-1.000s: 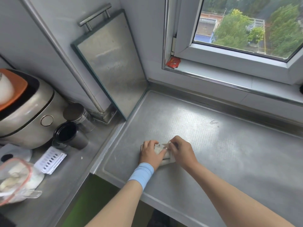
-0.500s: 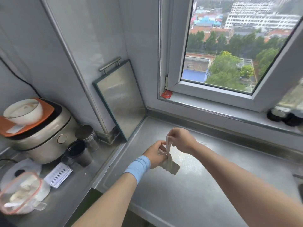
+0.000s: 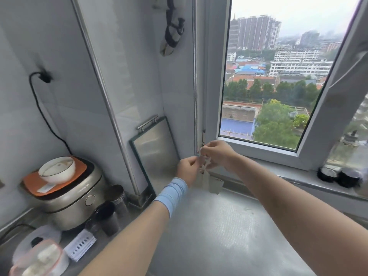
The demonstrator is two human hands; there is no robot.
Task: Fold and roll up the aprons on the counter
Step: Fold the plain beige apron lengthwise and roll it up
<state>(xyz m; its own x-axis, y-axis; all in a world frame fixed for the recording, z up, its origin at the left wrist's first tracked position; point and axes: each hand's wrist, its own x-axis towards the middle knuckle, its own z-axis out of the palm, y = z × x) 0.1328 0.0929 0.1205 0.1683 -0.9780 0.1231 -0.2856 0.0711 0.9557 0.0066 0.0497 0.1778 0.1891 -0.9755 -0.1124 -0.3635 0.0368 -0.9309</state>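
A small, pale, folded apron point(image 3: 214, 184) hangs in the air above the steel counter point(image 3: 219, 236), near the window corner. My left hand point(image 3: 189, 170), with a light blue wristband, pinches its upper part from the left. My right hand point(image 3: 218, 154) pinches a thin pale strap at the top, slightly higher and to the right. The bundle's lower folded part dangles below both hands. How the strap runs between my fingers is blurred.
A steel tray with a handle point(image 3: 153, 150) leans against the wall corner. At left stand a rice cooker point(image 3: 69, 194) with a bowl point(image 3: 56, 169) on top and dark cups point(image 3: 107, 218). Dark jars point(image 3: 338, 176) sit on the window sill.
Both hands lifted the folded apron off the counter and raised it toward the window corner. The view tilted upward with them.
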